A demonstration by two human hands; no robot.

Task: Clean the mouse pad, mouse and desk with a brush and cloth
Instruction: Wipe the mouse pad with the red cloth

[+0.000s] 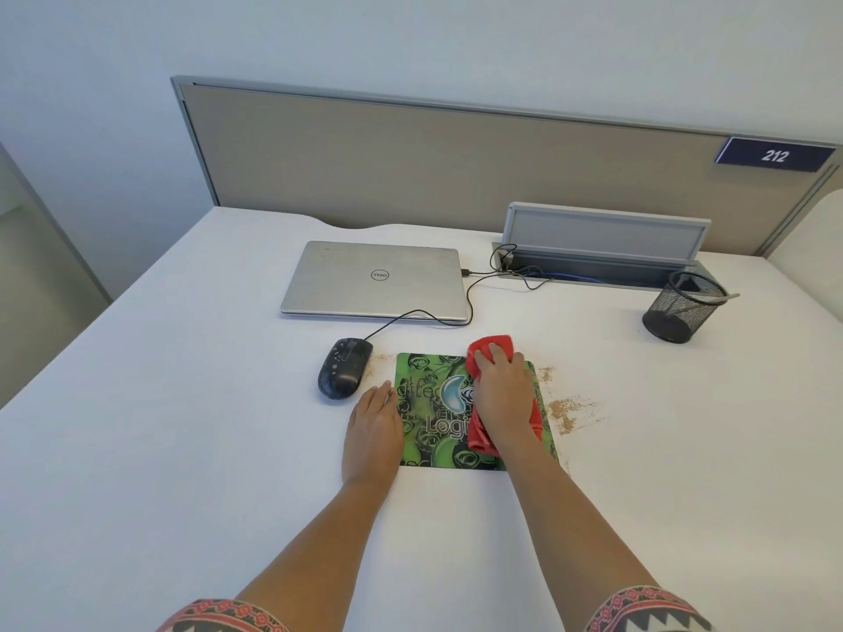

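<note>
A green patterned mouse pad (433,431) lies on the white desk (182,426). My right hand (502,394) presses a red cloth (483,353) flat onto the pad's right half. My left hand (372,431) rests palm down on the pad's left edge, fingers together, holding nothing. A black wired mouse (342,368) sits on the desk just left of the pad's far corner. Sandy crumbs (570,410) are scattered on the desk right of the pad, and a few lie between mouse and pad. No brush is in sight.
A shut silver laptop (376,280) lies behind the pad, its cable running to an open cable tray (602,266). A black mesh pen cup (682,307) stands at the far right. A beige partition (456,166) closes off the desk's back.
</note>
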